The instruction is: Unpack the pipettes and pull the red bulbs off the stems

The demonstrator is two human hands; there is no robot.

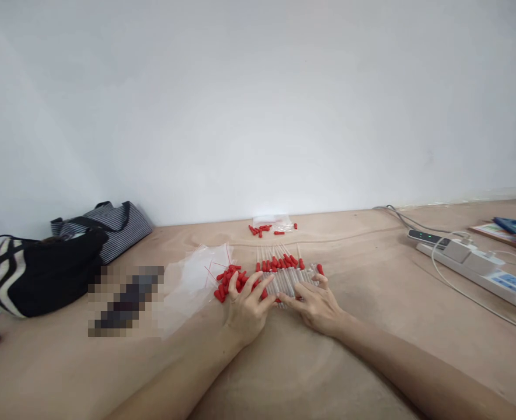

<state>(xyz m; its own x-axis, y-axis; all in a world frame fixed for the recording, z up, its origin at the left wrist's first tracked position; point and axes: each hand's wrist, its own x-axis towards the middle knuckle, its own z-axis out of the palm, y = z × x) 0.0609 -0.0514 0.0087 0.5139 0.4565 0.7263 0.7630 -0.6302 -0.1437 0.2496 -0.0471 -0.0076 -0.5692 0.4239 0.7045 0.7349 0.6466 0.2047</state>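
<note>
A row of clear plastic tubes with red caps lies on the wooden table in front of me. My left hand rests on the row's left end, fingers spread over the tubes, beside a loose heap of red caps. My right hand lies on the row's right end, its fingers stretched flat across the tubes. Neither hand lifts anything.
Clear plastic bags lie left of the heap. More red caps sit near the wall. Two bags, one black and white and one striped, stand at the left. A power strip with cables lies at the right.
</note>
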